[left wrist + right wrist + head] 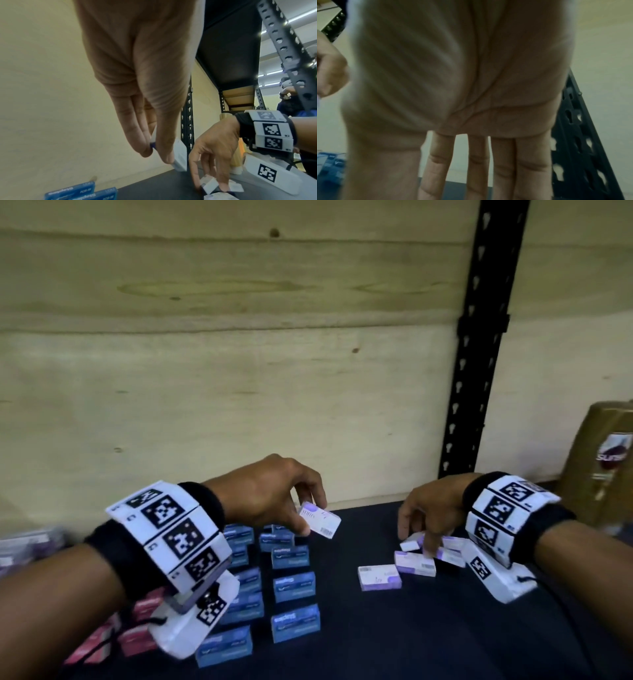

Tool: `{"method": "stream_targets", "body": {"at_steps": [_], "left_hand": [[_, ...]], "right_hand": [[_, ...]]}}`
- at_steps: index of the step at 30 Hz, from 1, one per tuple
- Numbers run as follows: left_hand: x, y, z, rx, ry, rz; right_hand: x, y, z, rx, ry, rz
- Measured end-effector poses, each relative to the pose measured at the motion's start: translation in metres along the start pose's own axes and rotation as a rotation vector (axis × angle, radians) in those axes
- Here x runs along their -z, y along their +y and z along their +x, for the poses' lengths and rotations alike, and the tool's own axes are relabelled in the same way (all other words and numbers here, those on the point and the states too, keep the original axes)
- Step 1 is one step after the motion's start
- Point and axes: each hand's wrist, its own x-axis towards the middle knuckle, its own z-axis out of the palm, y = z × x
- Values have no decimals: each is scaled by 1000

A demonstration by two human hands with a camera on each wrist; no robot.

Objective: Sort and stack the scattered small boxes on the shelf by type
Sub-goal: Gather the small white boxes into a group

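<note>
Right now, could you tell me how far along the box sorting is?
Mostly done: blue cardboard boxes stand in rows, pink boxes grouped beside them. In hand: left hand pinches one white-and-purple box; right hand touches the loose white-and-purple pile. Left: stacking that pile.

The pink boxes point(137, 631) are partly hidden behind the left wrist band point(171, 539); the gold bottle point(606, 467) is cut off at the right edge.

Blue boxes point(294, 556): about a dozen visible. White-purple boxes point(379, 577): about five, one held. Pink boxes point(137, 642): several, partly hidden. Hands point(270, 494): two.
</note>
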Motion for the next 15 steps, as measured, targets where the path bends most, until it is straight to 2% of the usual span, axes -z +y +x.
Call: {"method": "stream_targets", "body": {"at_steps": [8,12,15], "left_hand": [[-9,-9,56,33,-60,36],[-17,-14,86,56,-111,103],[-23,-17,108,61,-142,137]], "right_hand": [[10,8,31,77,56,67],[18,20,50,64,206,45],[24,25,60,40,241,15]]}}
